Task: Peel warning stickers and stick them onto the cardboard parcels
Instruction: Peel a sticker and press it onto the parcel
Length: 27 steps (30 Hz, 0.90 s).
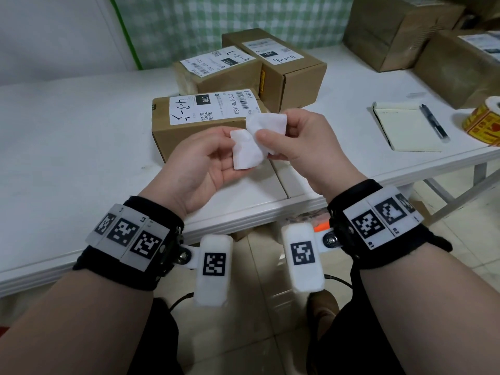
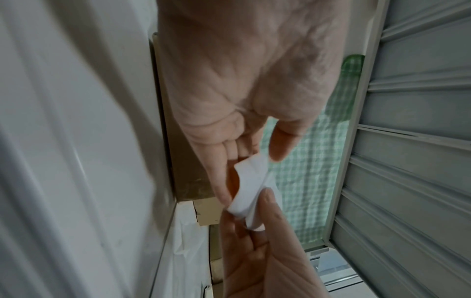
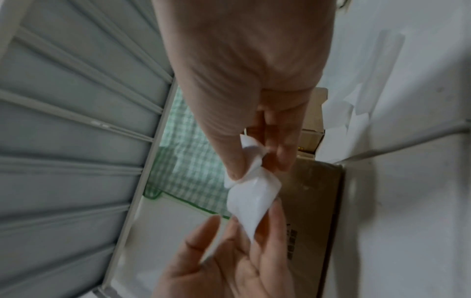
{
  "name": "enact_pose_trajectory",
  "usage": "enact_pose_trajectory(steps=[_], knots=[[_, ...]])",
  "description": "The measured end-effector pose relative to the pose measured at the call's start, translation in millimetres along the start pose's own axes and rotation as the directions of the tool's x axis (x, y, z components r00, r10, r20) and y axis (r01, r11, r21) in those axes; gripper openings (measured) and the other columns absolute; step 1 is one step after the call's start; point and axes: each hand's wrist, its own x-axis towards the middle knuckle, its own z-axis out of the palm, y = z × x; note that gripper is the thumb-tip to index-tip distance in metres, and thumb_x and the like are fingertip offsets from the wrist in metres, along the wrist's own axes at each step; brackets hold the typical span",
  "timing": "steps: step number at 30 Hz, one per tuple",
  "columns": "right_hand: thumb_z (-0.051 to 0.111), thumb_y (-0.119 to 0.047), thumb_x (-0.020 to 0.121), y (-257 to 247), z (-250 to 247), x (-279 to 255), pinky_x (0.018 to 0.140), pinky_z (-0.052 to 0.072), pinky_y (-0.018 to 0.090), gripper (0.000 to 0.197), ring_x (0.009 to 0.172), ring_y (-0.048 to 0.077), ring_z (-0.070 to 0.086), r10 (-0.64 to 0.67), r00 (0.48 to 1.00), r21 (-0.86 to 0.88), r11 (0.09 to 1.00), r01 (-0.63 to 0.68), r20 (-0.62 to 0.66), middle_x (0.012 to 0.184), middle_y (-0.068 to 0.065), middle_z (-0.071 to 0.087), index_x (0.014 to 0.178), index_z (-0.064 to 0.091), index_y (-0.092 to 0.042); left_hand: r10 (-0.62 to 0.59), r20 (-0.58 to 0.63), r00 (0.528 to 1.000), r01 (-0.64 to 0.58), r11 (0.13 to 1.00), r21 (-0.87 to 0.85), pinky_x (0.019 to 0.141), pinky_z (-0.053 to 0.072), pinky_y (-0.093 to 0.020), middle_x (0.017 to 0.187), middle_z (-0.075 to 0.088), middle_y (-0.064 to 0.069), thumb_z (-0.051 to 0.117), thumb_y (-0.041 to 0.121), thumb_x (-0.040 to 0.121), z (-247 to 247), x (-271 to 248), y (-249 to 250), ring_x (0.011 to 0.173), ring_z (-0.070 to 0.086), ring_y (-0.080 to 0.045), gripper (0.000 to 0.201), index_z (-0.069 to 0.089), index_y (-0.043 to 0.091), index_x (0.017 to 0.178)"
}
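A crumpled white piece of backing paper (image 1: 251,147) (image 2: 251,181) (image 3: 252,197) hangs between both hands, above the table's front edge. My right hand (image 1: 278,133) (image 3: 254,159) pinches its upper part between thumb and fingers. My left hand (image 1: 221,152) (image 2: 254,149) lies palm up with fairly straight fingers under the lower part; its thumb stands just off the paper. Right behind the hands sits a cardboard parcel (image 1: 189,133) (image 3: 313,201) with a white shipping label. Two more labelled parcels (image 1: 224,74) (image 1: 292,69) stand further back. A yellow and red sticker roll (image 1: 484,120) lies at the right edge.
A notepad (image 1: 403,128) with a black pen (image 1: 433,121) lies on the white table (image 1: 67,131) to the right. Larger cardboard boxes (image 1: 400,31) (image 1: 460,69) fill the back right corner. A green checked cloth hangs on the wall behind.
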Motion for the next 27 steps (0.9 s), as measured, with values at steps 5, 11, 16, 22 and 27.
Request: enact_pose_trajectory(steps=[5, 11, 16, 22, 27], knots=[[0.073, -0.021, 0.075, -1.5, 3.8, -1.6, 0.067, 0.051, 0.032, 0.016, 0.069, 0.014, 0.059, -0.167, 0.986, -0.276, 0.948, 0.162, 0.005, 0.072, 0.0, 0.065, 0.071, 0.06, -0.011, 0.011, -0.024, 1.0, -0.007, 0.987, 0.161, 0.084, 0.055, -0.038, 0.1, 0.066, -0.017, 0.055, 0.002, 0.087, 3.9, -0.1, -6.2, 0.089, 0.066, -0.022, 0.025, 0.056, -0.003, 0.112], [0.06, -0.005, 0.089, -2.5, 2.9, -5.9, 0.059, 0.057, 0.034, 0.023, 0.069, 0.016, 0.064, -0.004, 0.997, 0.121, 0.993, -0.005, 0.076, 0.076, 0.002, 0.064, 0.076, 0.053, -0.023, 0.008, 0.0, 1.0, -0.008, 0.99, 0.138, 0.079, 0.057, -0.035, 0.097, 0.07, -0.015, 0.053, -0.004, 0.087, 4.6, 0.7, -5.6, 0.085, 0.069, -0.023, 0.021, 0.059, 0.0, 0.107], [0.053, -0.007, 0.093, -2.7, 3.3, -6.6, 0.054, 0.056, 0.028, 0.023, 0.064, 0.017, 0.063, 0.128, 0.987, 0.266, 0.952, -0.151, 0.102, 0.08, 0.007, 0.061, 0.076, 0.044, -0.019, 0.015, 0.025, 1.0, -0.018, 0.99, 0.141, 0.072, 0.059, -0.031, 0.096, 0.07, -0.015, 0.052, -0.003, 0.087, 6.0, 1.9, -4.2, 0.083, 0.07, -0.024, 0.02, 0.058, 0.0, 0.105], [0.049, -0.01, 0.096, 0.8, 0.9, -5.9, 0.052, 0.057, 0.026, 0.018, 0.058, 0.012, 0.064, 0.173, 0.98, 0.364, 0.91, -0.199, 0.102, 0.083, 0.006, 0.06, 0.082, 0.04, -0.017, 0.014, 0.053, 0.998, -0.02, 0.993, 0.114, 0.081, 0.055, -0.036, 0.1, 0.069, -0.02, 0.054, 0.0, 0.083, 7.9, 3.0, -4.6, 0.083, 0.07, -0.028, 0.023, 0.058, -0.001, 0.106], [0.045, -0.015, 0.098, -0.7, -3.0, -3.9, 0.051, 0.055, 0.026, 0.003, 0.054, 0.011, 0.056, 0.213, 0.973, 0.418, 0.878, -0.233, 0.093, 0.076, 0.004, 0.057, 0.097, 0.042, -0.014, 0.009, 0.079, 0.997, -0.013, 0.998, 0.055, 0.07, 0.059, -0.028, 0.1, 0.07, -0.017, 0.059, 0.006, 0.074, 9.4, 2.3, -4.7, 0.087, 0.07, -0.024, 0.035, 0.059, 0.001, 0.109]])
